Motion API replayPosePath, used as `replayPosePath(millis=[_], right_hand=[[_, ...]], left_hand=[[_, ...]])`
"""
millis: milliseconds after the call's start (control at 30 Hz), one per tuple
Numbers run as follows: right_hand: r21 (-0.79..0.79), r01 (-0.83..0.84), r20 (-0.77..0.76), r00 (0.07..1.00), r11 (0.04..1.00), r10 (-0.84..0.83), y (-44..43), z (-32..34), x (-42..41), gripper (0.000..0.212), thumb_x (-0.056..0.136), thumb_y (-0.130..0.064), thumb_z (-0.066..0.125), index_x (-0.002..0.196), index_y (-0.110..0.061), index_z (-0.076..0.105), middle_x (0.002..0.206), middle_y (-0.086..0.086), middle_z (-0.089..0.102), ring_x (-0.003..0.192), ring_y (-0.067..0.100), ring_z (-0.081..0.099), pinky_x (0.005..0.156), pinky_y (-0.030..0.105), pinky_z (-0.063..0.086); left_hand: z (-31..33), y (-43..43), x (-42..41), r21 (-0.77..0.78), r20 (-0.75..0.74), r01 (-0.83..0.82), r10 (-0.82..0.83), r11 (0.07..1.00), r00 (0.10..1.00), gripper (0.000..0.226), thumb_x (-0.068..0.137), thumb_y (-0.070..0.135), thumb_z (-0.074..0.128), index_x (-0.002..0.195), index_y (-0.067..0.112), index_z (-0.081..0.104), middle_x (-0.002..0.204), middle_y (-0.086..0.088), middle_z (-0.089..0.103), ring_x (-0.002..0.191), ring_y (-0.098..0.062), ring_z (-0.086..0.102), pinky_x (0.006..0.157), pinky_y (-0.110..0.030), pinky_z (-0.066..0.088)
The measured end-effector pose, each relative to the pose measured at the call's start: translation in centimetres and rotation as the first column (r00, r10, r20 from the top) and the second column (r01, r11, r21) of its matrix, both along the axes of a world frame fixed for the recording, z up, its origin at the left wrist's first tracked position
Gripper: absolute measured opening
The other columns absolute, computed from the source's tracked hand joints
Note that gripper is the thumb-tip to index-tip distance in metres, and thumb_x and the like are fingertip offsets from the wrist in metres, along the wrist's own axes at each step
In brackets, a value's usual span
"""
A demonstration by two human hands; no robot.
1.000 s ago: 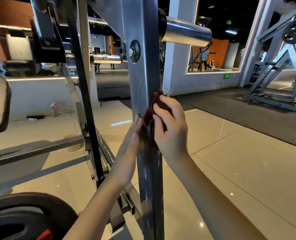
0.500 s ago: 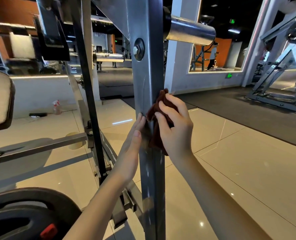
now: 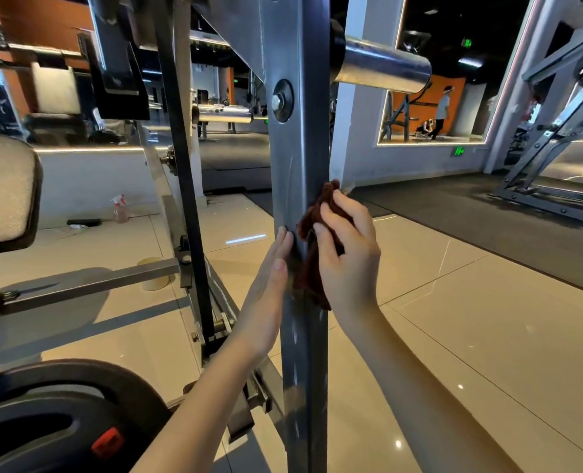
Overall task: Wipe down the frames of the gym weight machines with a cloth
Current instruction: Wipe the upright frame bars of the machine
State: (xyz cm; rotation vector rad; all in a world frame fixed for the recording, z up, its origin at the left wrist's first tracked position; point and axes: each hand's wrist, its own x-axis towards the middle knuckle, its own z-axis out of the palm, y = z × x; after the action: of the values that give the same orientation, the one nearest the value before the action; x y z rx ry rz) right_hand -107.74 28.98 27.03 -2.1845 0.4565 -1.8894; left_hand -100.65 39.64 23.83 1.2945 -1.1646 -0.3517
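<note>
A grey steel upright post (image 3: 300, 158) of the weight machine stands straight in front of me. My right hand (image 3: 350, 257) grips a dark brown cloth (image 3: 312, 268) and presses it against the post's right edge at mid height. My left hand (image 3: 269, 285) lies flat with straight fingers on the post's left face, fingertips beside a small black plug. A bolt with a round washer (image 3: 282, 101) sits higher up the post.
A chrome weight peg (image 3: 382, 64) juts right from the post's top. A black weight plate (image 3: 61, 421) lies bottom left, a padded seat (image 3: 5, 192) at left. A spray bottle (image 3: 119, 209) stands on the floor behind. Another machine frame (image 3: 556, 158) stands far right on dark matting.
The cloth and my right hand have shifted slightly up along the post's edge. My left hand stays flat on the post. The view has drifted a little.
</note>
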Motion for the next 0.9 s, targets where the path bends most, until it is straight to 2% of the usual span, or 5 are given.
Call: replayPosePath(millis=[167, 433, 567, 633, 900], right_hand=[[0.037, -0.038, -0.121, 0.992, 0.999, 0.043, 1.5, -8.4, -2.6, 0.032, 0.093, -0.02, 0.051, 0.116, -0.003, 0.066, 0.126, 0.01, 0.058, 0.122, 0.025, 0.054, 0.098, 0.044, 0.05], [0.027, -0.001, 0.008, 1.0, 1.0, 0.001, 0.3, -1.5, -0.1, 0.03, 0.094, -0.015, 0.051, 0.114, 0.0, 0.067, 0.124, 0.014, 0.061, 0.12, 0.027, 0.055, 0.104, 0.035, 0.046], [0.02, -0.017, -0.062, 0.998, 1.0, 0.018, 0.8, -8.4, -1.8, 0.032, 0.095, -0.017, 0.05, 0.119, -0.001, 0.064, 0.127, 0.013, 0.058, 0.123, 0.027, 0.053, 0.1, 0.044, 0.047], [0.031, -0.024, -0.093, 0.995, 0.999, 0.027, 1.5, -10.6, -2.5, 0.033, 0.095, -0.019, 0.05, 0.119, -0.002, 0.064, 0.127, 0.011, 0.058, 0.122, 0.028, 0.054, 0.096, 0.047, 0.05], [0.042, 0.015, -0.02, 1.0, 0.999, -0.014, 0.7, -3.3, -0.5, 0.03, 0.095, -0.015, 0.053, 0.119, -0.001, 0.065, 0.126, 0.013, 0.06, 0.122, 0.024, 0.052, 0.105, 0.032, 0.044]], left_hand=[[-0.8, 0.1, -0.2, 0.033, -0.024, 0.001, 0.0, 0.999, 1.0, 0.095, 0.072, 0.092, 0.023, 0.151, 0.04, 0.02, 0.152, 0.036, 0.014, 0.136, 0.02, 0.012, 0.102, 0.001, 0.015], [-1.4, 0.3, -0.6, 0.052, -0.023, -0.025, 0.026, 0.998, 0.999, 0.092, 0.074, 0.09, 0.022, 0.151, 0.04, 0.019, 0.151, 0.037, 0.014, 0.137, 0.02, 0.009, 0.099, 0.006, 0.014], [-1.5, 0.2, -0.8, 0.083, -0.019, -0.056, 0.058, 0.995, 0.998, 0.065, 0.092, 0.064, 0.018, 0.152, 0.039, 0.018, 0.155, 0.03, 0.014, 0.138, 0.018, 0.011, 0.109, -0.006, 0.012], [-1.3, 0.3, -1.0, 0.086, -0.043, -0.059, 0.063, 0.995, 0.997, 0.057, 0.098, 0.057, 0.017, 0.152, 0.037, 0.018, 0.156, 0.028, 0.013, 0.132, 0.025, 0.013, 0.101, 0.003, 0.014], [-1.2, 0.2, -1.9, 0.073, -0.087, -0.032, 0.038, 0.997, 0.995, 0.054, 0.102, 0.049, 0.02, 0.153, 0.032, 0.018, 0.16, 0.017, 0.015, 0.138, 0.014, 0.018, 0.094, 0.007, 0.022]])
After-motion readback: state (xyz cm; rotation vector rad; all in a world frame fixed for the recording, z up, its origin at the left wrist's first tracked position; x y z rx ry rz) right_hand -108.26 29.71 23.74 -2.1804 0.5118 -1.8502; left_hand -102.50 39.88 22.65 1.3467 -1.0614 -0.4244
